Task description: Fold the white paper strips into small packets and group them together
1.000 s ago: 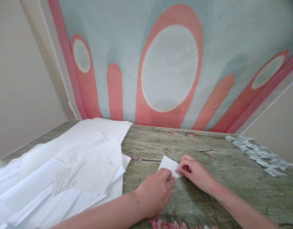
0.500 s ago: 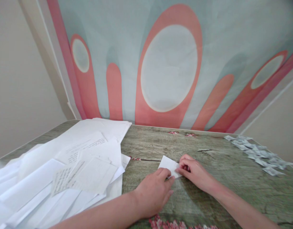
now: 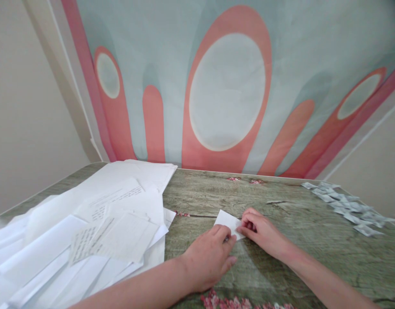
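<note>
A small white piece of paper [image 3: 227, 219] lies on the wood-patterned table between my two hands. My left hand [image 3: 212, 253] covers its near left part, the fingers curled and closed on that edge. At the paper's right corner, my right hand [image 3: 255, 229] pinches with thumb and forefinger, the other fingers folded in. The near edge of the paper is partly hidden beneath my left fingers.
To the left spreads a heap of white paper sheets [image 3: 120, 176], with printed pieces [image 3: 126, 234] on top. Several small folded papers [image 3: 345, 204] sit in rows at the far right. A grey and coral patterned backdrop [image 3: 229, 159] rises behind the table [image 3: 200, 193].
My left fingers have shifted slightly along the paper's near edge. My right hand and the paper have hardly moved.
</note>
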A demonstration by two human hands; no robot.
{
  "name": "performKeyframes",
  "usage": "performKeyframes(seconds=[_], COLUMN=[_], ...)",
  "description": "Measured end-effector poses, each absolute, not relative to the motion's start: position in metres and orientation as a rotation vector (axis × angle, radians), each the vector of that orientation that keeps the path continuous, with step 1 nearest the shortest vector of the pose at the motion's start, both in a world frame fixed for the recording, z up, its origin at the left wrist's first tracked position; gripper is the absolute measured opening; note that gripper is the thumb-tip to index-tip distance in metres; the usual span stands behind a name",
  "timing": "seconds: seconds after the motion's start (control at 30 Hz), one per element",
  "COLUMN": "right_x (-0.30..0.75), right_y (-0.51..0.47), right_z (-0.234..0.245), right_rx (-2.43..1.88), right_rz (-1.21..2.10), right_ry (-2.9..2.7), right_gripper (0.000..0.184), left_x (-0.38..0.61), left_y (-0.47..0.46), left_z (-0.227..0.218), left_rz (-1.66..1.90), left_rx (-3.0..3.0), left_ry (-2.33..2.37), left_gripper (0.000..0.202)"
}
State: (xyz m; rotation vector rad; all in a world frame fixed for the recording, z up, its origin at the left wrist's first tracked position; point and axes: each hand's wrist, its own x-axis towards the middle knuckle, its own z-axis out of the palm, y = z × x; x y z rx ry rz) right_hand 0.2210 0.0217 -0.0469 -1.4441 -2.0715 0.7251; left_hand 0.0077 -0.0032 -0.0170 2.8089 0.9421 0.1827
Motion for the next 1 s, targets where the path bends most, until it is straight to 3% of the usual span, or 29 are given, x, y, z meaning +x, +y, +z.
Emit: performKeyframes(seconds=[0.27, 0.47, 0.67, 1.0], right_x=[0.22, 0.218, 0.212, 0.213], right_y=[0.015, -0.012, -0.033, -0.033], right_z=[-0.048, -0.037, -0.05, -0.055], right_rx=[-1.45, -1.275, -1.258, -1.309], right_rz=[0.526, 0.028, -0.282, -0.348], right_ry=[-2.066, -2.376, -2.448, -2.416], right_gripper=[0.009, 0.036, 0.034, 0.031], left_x=[0.014, 0.015, 0.015, 0.016], left_y=[-0.006, -0.007, -0.007, -0.007], left_z=[-0.018, -0.016, -0.018, -0.018], left_rz=[0.151, 0.135, 0.139, 0.126], left_rx=[2.932, 2.97, 2.992, 2.96], left_ry=[0.971, 0.97, 0.977, 0.976], left_gripper=[0.042, 0.042, 0.043, 0.043])
